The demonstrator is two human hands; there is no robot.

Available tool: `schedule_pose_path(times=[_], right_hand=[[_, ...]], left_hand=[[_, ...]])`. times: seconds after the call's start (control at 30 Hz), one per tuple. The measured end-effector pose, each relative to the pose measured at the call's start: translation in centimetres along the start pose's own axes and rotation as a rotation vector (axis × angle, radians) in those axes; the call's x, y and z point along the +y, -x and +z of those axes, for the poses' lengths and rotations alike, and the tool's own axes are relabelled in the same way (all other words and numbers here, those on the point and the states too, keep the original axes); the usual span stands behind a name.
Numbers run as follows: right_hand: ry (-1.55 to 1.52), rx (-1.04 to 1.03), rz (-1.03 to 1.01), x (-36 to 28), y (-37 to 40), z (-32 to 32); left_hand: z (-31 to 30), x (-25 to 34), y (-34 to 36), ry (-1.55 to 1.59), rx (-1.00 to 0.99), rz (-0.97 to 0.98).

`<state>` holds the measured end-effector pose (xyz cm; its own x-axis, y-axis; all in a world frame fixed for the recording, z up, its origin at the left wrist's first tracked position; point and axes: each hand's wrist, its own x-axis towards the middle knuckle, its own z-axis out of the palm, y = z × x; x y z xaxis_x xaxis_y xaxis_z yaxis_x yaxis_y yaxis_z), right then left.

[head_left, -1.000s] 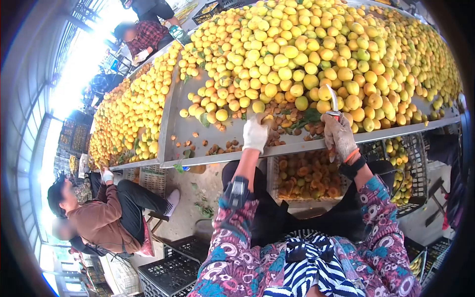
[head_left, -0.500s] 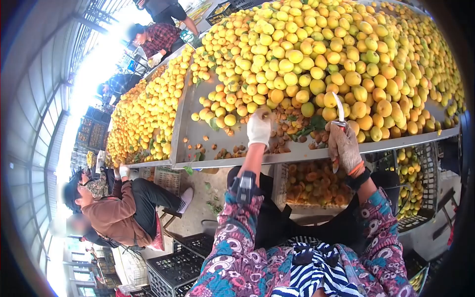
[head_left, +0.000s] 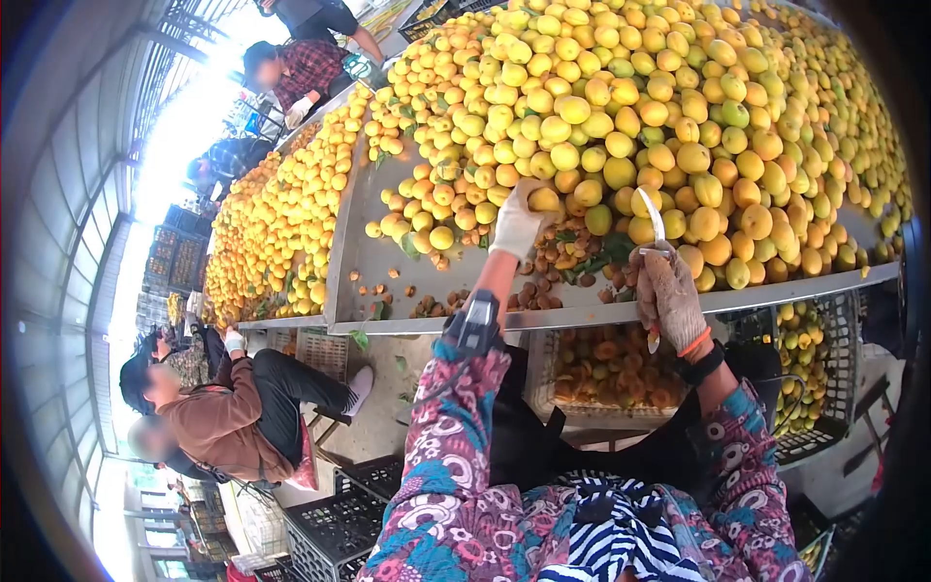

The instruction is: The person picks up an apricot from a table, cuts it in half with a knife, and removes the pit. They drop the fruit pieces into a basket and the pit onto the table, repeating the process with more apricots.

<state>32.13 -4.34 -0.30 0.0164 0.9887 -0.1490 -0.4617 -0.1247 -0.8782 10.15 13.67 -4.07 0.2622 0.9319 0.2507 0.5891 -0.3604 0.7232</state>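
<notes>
My left hand [head_left: 518, 225], in a white glove, reaches the near edge of a big heap of yellow apricots [head_left: 621, 107]. Its fingers curl round one apricot [head_left: 543, 201] at the heap's edge. In a soiled brownish glove, my right hand [head_left: 671, 296] is closed round a knife [head_left: 653, 217] at the metal table's front rim. The knife's curved blade points up and away from me, and the handle's end shows below the fist. Brown apricot pits [head_left: 543, 289] and some green leaves [head_left: 617, 248] lie on the table between my hands.
Under the table's metal rim [head_left: 582, 316], a crate [head_left: 545, 388] holds split apricots. Another crate [head_left: 824, 412] with whole fruit stands to its right. Black crates [head_left: 335, 524] are at lower left. A seated person [head_left: 218, 412] works on the left; other people are farther back.
My left hand has moved forward to the heap, and its fingers have closed round an apricot. The right hand keeps the knife in nearly the same place. The view has shifted slightly.
</notes>
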Motion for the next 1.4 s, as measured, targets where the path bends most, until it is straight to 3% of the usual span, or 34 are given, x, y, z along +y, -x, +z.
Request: schedule_pose_path(times=[0.07, 0.13, 0.3, 0.4, 0.5, 0.6, 0.7, 0.83, 0.93, 1.03, 1.13, 1.23, 1.4], right_hand=[[-0.044, 0.021, -0.026, 0.2, 0.3, 0.3], [0.016, 0.06, -0.043, 0.5, 0.3, 0.5], [0.284, 0.006, -0.03, -0.2, 1.2, 1.7], [0.357, -0.037, -0.054, -0.3, 2.5, 3.3], [0.364, -0.074, -0.043, -1.1, 4.2, 6.1], [0.39, -0.108, -0.004, -0.9, 4.9, 8.5], [0.429, -0.167, 0.018, 0.8, 4.5, 9.6], [0.421, -0.127, 0.018, 2.9, 4.7, 10.7], [0.432, -0.118, 0.02, 4.4, 5.9, 10.7], [0.445, -0.102, -0.016, 3.6, 6.0, 11.4], [0.511, -0.137, -0.037, 1.6, 5.7, 12.3], [0.632, -0.162, -0.037, -0.2, 5.9, 13.6], [0.819, -0.216, -0.037, -0.7, 6.5, 15.5]], left_hand=[[-1.1, 1.5, 2.8, 0.204, 0.022, 0.218], [-2.7, 5.4, 6.1, 0.679, -0.059, -0.051], [-3.8, 7.2, 10.9, 1.23, -0.062, -0.104], [-3.7, 5.0, 11.9, 1.362, -0.116, -0.126], [-3.9, 3.9, 12.8, 1.336, -0.122, -0.179], [-3.8, 4.1, 13.1, 1.245, -0.076, -0.078], [-4.1, 3.2, 12.9, 1.237, -0.154, -0.01], [-6.1, 4.5, 13.9, 1.267, -0.14, -0.051], [-6.8, 5.7, 15.3, 1.64, -0.014, -0.094], [-7.0, 3.8, 15.4, 1.493, 0.036, -0.007], [-7.1, 1.3, 15.3, 0.98, 0.135, 0.118], [-7.5, -0.1, 15.2, 1.307, 0.035, 0.107], [-9.9, 1.7, 17.2, 1.527, -0.053, -0.008]])
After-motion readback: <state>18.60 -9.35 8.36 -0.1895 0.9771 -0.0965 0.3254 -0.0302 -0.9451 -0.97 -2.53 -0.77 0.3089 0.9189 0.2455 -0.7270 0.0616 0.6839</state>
